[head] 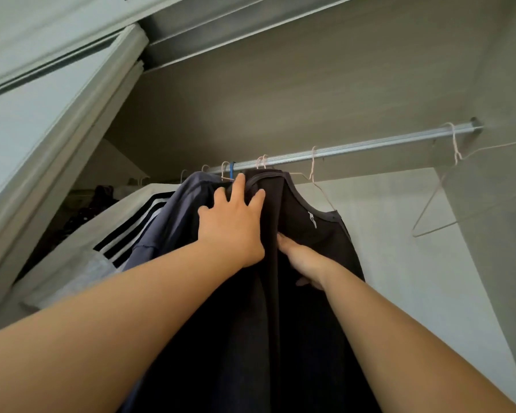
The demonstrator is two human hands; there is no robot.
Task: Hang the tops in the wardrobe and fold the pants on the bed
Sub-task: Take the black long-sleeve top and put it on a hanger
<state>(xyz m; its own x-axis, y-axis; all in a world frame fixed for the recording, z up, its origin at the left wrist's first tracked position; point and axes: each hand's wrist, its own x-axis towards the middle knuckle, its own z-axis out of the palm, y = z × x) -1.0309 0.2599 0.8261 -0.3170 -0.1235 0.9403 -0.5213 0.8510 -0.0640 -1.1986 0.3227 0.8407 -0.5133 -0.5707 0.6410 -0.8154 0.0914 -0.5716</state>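
Left hand [231, 231], fingers spread flat, presses the dark charcoal cotton top [319, 245]; right hand [303, 259] just below, grip hidden. Best to level its shoulders.

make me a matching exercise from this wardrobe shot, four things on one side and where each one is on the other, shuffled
Column one:
1 left hand
2 right hand
3 bare wire hanger
4 striped garment

Column two:
a on the rail, near its right end
b left of the blue-grey top
c fingers spread, up by the collars of the tops
d low on the dark top, fingertips hidden in fabric

Pairs: 1-c, 2-d, 3-a, 4-b
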